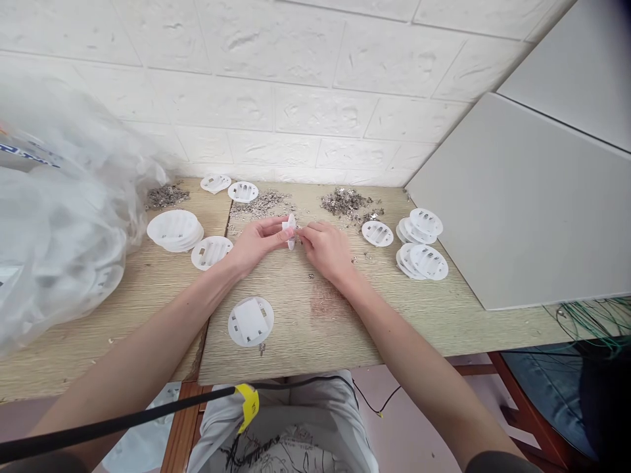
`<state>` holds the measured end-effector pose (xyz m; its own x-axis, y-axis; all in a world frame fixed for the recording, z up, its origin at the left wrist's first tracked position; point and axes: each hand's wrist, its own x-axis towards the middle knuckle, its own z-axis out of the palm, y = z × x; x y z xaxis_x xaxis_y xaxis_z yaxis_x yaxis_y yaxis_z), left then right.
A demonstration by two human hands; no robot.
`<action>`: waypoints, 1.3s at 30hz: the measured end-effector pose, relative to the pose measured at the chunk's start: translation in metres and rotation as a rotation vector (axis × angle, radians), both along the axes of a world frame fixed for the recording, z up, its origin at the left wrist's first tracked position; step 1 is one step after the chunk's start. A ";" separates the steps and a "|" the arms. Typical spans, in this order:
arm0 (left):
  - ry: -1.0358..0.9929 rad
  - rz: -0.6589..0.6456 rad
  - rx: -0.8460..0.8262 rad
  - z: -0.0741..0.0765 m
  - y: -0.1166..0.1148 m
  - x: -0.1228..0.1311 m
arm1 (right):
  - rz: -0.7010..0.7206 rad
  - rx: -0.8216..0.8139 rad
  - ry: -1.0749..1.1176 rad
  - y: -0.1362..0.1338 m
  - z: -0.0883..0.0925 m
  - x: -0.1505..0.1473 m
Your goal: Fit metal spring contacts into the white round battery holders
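My left hand (262, 240) pinches a white round plastic battery holder (291, 240) on its edge, thumb on the near side. Against its right face are the fingertips of my right hand (328, 246), curled and closed together; whatever is in them is too small or hidden. Just behind the hands lie a spread of small metal pieces (263, 203) and a darker pile of metal clips (345, 202). Another white battery holder (250, 321) rests flat nearer the table's front edge, a single loose metal clip (262, 348) below it.
Stacks of white discs stand at left (173, 228) and right (428, 261), with several single discs around. A clear plastic bag (64, 217) fills the left side. Grey panels (537, 203) lean at right beside green wires (591, 318). A black cable (148, 415) crosses in front.
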<state>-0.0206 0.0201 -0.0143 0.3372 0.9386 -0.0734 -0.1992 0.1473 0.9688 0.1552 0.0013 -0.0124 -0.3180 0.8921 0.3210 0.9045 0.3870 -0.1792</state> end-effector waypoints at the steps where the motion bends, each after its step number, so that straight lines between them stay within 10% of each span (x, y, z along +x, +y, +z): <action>1: 0.002 -0.003 0.005 0.000 0.000 0.000 | 0.009 0.008 -0.004 0.000 0.000 0.000; 39: -0.094 0.114 -0.133 0.009 -0.005 0.004 | 0.001 -0.087 0.052 -0.003 0.004 0.001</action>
